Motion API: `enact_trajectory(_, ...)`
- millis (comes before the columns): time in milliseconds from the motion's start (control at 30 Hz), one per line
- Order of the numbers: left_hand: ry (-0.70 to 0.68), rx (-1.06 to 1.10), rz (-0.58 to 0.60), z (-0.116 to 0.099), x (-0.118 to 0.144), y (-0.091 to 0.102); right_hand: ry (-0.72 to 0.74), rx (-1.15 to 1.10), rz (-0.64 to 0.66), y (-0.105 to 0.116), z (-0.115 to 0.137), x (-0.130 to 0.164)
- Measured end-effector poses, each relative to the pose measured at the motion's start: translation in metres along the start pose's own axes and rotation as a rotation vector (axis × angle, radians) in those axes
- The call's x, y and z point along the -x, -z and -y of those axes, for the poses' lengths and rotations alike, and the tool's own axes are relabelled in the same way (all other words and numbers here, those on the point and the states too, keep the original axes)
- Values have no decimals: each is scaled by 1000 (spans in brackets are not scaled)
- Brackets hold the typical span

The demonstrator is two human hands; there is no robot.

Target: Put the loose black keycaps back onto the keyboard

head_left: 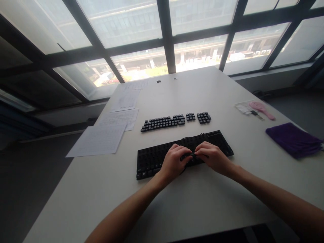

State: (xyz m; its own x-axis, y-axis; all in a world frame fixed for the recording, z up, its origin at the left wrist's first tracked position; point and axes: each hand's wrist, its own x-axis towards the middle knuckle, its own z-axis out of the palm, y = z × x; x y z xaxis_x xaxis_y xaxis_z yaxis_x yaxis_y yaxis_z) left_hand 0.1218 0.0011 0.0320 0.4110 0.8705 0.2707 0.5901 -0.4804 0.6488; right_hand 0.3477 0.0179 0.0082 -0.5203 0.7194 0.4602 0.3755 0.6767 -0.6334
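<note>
A black keyboard lies on the white table, with most of its keycaps off and a few left along its bottom row. My left hand rests over its middle right part, thumb and fingers pinched at a small black keycap. From the other side my right hand closes on the same spot, its fingertips nearly meeting the left ones. The fingers partly hide the keycap, and whether it sits on the keyboard is unclear. Behind the keyboard, loose black keycaps stand in rows, grouped in blocks.
Written paper sheets overlap along the table's left edge. To the right lie a purple cloth, a pink brush-like tool and a small dark-ended tool by a clear plastic bag. Windows stand beyond the table.
</note>
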Motion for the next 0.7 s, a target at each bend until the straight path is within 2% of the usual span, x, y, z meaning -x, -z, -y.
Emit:
enact_trajectory(100, -6, -15, 1, 8, -2, -7, 1, 0, 31, -8, -6, 0)
enact_trajectory(267, -52, -28, -14, 17, 3, -14, 8, 5, 62, -7, -8, 4)
enact_trajectory(700, -118, -64, -14, 20, 4, -18, 73, 146, 117, -4, -5, 5)
